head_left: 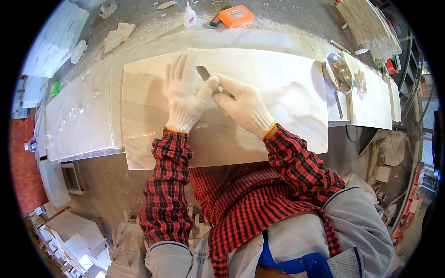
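Note:
My left hand (pixel 182 90), in a white knit glove, is stretched out with its fingers up over the polished marble slab (pixel 287 123). Its thumb comes close to my right hand (pixel 243 101), which wears a matching glove. Between the thumb and fingers of the right hand is a small, dark, flat scraper blade (pixel 203 72), its free end pointing up and left. Part of the blade is hidden by the glove. The slab is pale with grey-beige veins and lies under both hands. Whether the left palm touches it, I cannot tell.
To the right stand a metal bowl (pixel 339 73) and a thin dark spatula (pixel 338 104). Beyond the slab are a white squeeze bottle (pixel 190 15), an orange box (pixel 236 16) and a crumpled glove (pixel 119 37). Another pale slab (pixel 81 111) lies at left.

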A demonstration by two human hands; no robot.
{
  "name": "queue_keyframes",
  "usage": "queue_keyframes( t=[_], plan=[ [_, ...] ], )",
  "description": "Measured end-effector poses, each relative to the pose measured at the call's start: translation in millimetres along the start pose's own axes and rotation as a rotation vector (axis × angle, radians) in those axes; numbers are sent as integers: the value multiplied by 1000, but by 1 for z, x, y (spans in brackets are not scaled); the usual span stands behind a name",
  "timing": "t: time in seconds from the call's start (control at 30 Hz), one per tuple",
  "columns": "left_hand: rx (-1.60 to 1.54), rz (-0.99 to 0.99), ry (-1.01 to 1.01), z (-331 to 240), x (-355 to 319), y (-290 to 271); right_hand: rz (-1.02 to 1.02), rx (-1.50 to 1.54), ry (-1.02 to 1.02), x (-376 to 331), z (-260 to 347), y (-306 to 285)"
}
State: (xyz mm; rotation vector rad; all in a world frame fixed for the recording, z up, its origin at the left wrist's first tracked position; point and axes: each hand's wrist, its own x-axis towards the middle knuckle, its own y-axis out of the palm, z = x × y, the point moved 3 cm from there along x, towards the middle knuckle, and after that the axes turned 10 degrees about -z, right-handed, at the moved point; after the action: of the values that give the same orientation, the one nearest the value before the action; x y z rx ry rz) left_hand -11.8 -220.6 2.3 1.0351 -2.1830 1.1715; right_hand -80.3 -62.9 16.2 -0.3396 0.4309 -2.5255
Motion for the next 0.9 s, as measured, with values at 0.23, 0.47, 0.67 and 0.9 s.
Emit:
queue_keyframes(
  t=[0.23, 0.47, 0.67, 0.9],
  plan=[
    [216, -60, 3, 37, 4, -35, -74, 41, 333, 10, -23, -46],
    [302, 41, 66, 50, 7, -15, -59, -349, 111, 37, -53, -50],
    [278, 112, 13, 51, 8, -11, -80, -629, -64, 52, -50, -32],
    [295, 95, 56, 51, 9, -11, -68, -693, -142, 68, -53, -5]
  ],
)
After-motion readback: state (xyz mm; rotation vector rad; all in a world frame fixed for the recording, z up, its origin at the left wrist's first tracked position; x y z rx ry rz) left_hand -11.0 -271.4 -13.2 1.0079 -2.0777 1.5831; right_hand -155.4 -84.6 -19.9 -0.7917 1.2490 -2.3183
